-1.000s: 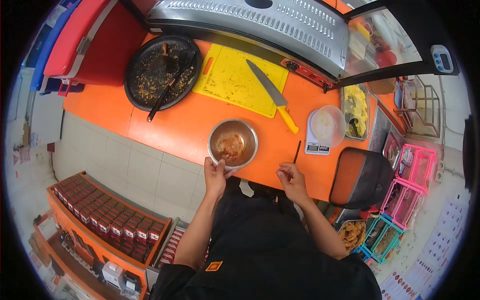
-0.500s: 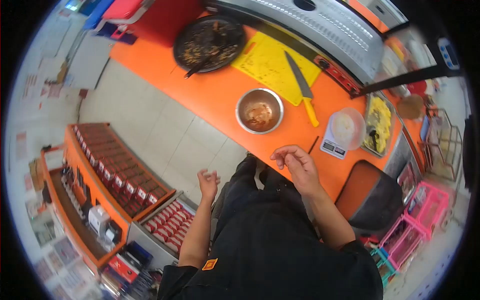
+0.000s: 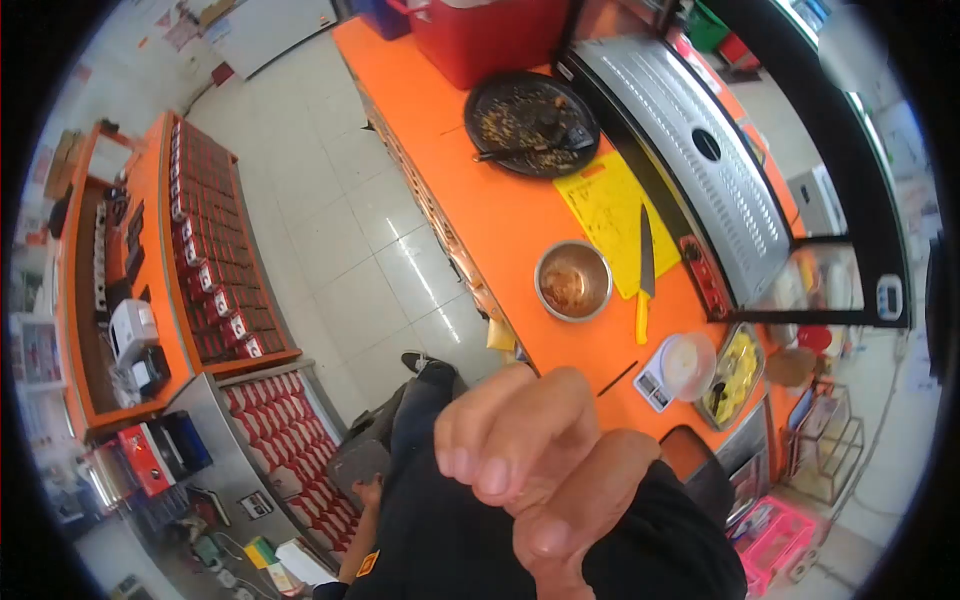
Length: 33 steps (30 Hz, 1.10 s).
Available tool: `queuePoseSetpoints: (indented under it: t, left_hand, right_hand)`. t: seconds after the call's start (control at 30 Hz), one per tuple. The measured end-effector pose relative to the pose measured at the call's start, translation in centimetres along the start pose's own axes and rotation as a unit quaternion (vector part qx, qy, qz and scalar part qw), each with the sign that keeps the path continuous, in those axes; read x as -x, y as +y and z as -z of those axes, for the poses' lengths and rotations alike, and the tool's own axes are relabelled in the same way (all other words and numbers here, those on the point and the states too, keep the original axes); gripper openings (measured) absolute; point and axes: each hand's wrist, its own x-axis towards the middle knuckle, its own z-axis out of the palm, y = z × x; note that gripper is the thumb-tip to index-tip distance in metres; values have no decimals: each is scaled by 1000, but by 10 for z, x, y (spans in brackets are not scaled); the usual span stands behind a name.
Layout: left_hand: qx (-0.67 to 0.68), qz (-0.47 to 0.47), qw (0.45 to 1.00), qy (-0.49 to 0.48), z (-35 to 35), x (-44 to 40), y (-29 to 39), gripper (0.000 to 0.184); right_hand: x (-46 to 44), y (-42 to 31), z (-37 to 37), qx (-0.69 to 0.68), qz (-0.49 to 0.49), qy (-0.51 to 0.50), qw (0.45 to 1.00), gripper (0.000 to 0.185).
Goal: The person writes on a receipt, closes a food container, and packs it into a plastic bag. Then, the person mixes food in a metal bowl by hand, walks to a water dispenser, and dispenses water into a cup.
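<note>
My right hand (image 3: pixel 545 455) is raised close to the camera, large in view, its fingers bent and apart with nothing between them. Low at the left, my left hand (image 3: pixel 368 492) is small beside a dark grey object (image 3: pixel 362 462); its fingers are too small to read. The metal bowl (image 3: pixel 573 281) with reddish-brown residue stands on the orange table (image 3: pixel 500 235). Beside it a knife (image 3: pixel 646 275) with a yellow handle lies partly on the yellow cutting board (image 3: pixel 605 212). A white scale (image 3: pixel 653 388) holds a translucent bowl (image 3: pixel 688 366).
A round black tray (image 3: pixel 530 120) with crumbs and a spatula sits farther up the table, near a red cooler (image 3: pixel 485 40). A metal tray of yellow food (image 3: pixel 738 372) stands at the right. Shelves of red boxes (image 3: pixel 215 250) line the left.
The view has turned towards the left. My left hand let go of the bowl, which now stands on the table, and moved down-left. My right hand has come up close to the camera.
</note>
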Motion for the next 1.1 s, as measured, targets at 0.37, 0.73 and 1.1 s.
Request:
queuePoseSetpoints:
  t: [0.37, 0.73, 1.1]
  left_hand:
    - [241, -18, 965, 102, 27, -4, 97, 77]
    - [440, 199, 848, 219, -22, 52, 7, 80]
    - [520, 495, 665, 203, -144, 173, 43, 79]
  right_hand:
    - [12, 114, -110, -246, -401, -116, 875, 59]
    - [32, 229, -229, -590, -349, -253, 682, 80]
    - [379, 548, -66, 189, -566, -604, 528, 84]
